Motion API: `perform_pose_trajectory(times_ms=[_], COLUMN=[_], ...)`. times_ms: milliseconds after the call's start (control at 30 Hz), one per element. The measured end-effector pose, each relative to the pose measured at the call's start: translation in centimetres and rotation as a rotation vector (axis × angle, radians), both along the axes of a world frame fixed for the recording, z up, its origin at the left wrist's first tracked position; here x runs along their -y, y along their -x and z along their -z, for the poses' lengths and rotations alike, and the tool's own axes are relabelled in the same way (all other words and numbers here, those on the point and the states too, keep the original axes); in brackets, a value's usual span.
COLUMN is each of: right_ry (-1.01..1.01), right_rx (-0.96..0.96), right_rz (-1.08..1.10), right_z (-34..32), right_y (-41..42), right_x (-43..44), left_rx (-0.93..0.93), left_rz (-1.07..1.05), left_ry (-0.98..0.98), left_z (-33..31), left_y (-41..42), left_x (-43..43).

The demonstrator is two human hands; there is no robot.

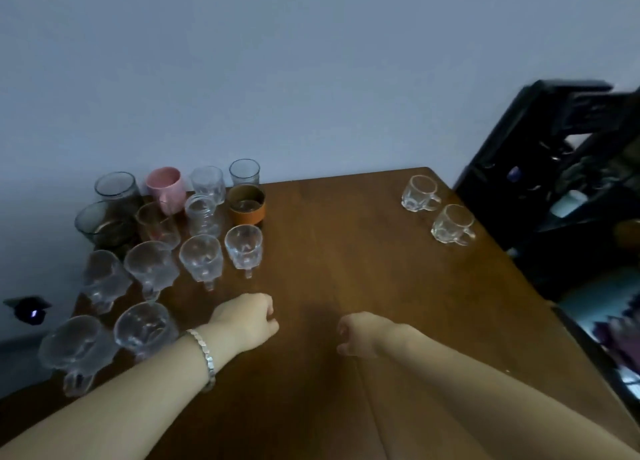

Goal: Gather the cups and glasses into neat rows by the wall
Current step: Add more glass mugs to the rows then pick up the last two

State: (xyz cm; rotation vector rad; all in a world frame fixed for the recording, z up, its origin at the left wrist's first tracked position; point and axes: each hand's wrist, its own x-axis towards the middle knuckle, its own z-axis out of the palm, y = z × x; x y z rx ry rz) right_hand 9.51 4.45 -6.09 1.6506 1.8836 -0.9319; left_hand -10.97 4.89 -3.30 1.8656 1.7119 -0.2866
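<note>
Both hands hover low over the wooden counter (346,252), and both are empty: the left hand (247,323), silver bracelet (204,355) on its wrist, is curled into a loose fist with nothing in its grip, and the right hand (360,335) is curled the same way. Most of the glassware stands bunched at the far left by the wall (311,61), the pink cup (165,188) and the orange-sleeved glass (246,205) among clear mugs. Two handled glass mugs (419,193) (452,225) sit well apart near the right edge.

No readable text, label or number shows anywhere.
</note>
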Motion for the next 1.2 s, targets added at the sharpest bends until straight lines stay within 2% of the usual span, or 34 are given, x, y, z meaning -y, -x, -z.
perform_pose_trajectory(times_ms=[200,367,467,600,800,933,1033,1133,1200], right_ry=[-0.014,-0.068,-0.2,-0.373,-0.303,-0.367,-0.322,-0.322,-0.346], right_rx=[0.117,0.141,0.139,-0.002,-0.142,-0.285,-0.287,-0.299,-0.3], right_rz=[0.148,0.242,0.298,0.373,0.154,0.222,0.232,0.317,0.372], right_z=[-1.1,0.1,0.6,0.8,3.6,5.2,4.7,4.2,3.7], right_y=[-17.0,-29.4,-34.5,-36.9,-35.5,-36.3,-38.4,-41.1,-43.0], right_x=[-2.4,-8.1,-12.6,-18.3,-22.7,-23.2,-23.7,-24.4,-24.9], left_rx=[0.04,0.099,0.102,0.079,0.045,-0.002,-0.011,0.1,0.172], left_rz=[0.119,0.049,0.022,-0.03,-0.085,-0.076,-0.088,-0.21,-0.32], left_ry=[-0.005,-0.019,-0.012,0.024,0.023,0.008,-0.098,-0.258,-0.291], left_z=[-0.9,0.2,0.8,1.6,2.6,3.3,3.9,4.4,4.8], left_y=[-14.0,-24.6,-29.3,-33.0,-35.3,-36.3,-38.1,-40.7,-42.8], left_x=[-4.5,-8.5,-10.7,-13.1,-16.2,-19.0,-22.3,-26.5,-29.3])
